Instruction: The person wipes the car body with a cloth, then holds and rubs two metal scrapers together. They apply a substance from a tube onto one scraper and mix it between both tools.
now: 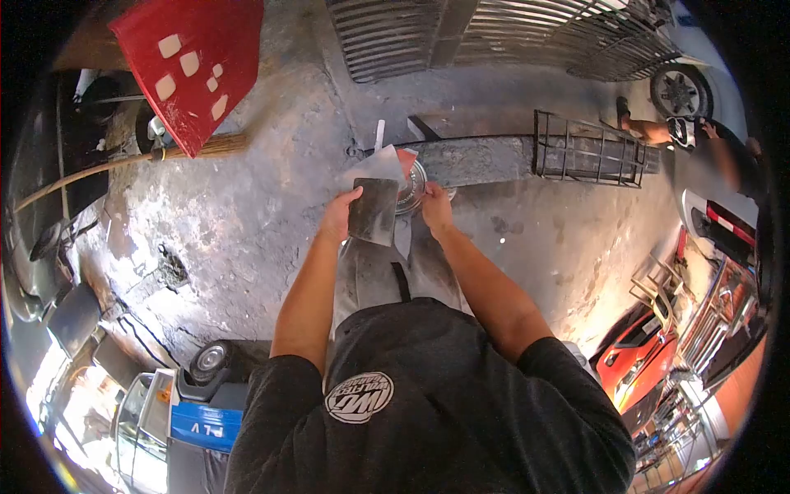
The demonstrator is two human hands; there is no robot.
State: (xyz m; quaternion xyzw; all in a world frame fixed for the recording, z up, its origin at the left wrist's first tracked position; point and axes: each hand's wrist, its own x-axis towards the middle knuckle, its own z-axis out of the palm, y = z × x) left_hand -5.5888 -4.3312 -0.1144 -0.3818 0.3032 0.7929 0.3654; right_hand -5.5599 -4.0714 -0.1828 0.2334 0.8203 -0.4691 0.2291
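At the L end of the bench point(485, 163), close to the person's legs, is a round tin point(414, 194) w/ lettering, partly hidden behind a dark flat plate point(373, 212). L hand point(336, 216) pinches the plate's L edge, thumb on top; its fingers underneath are mostly hidden. R hand point(437, 210) pinches the tin's R rim; can't tell if the tin rests on the bench or is held up. Pale sheet point(369, 170) + reddish piece point(406, 161) stick out past the plate's far edge, w/ a white strip point(380, 134) just beyond. Twd the bench's R end, a black wire rack point(588, 150) lies across it, overhanging both long edges. Past that end: another person point(728, 160) nr a car wheel point(681, 92). Well off the bench's L end: red panel point(197, 82) w/ pale patches, next to a broom point(210, 146).
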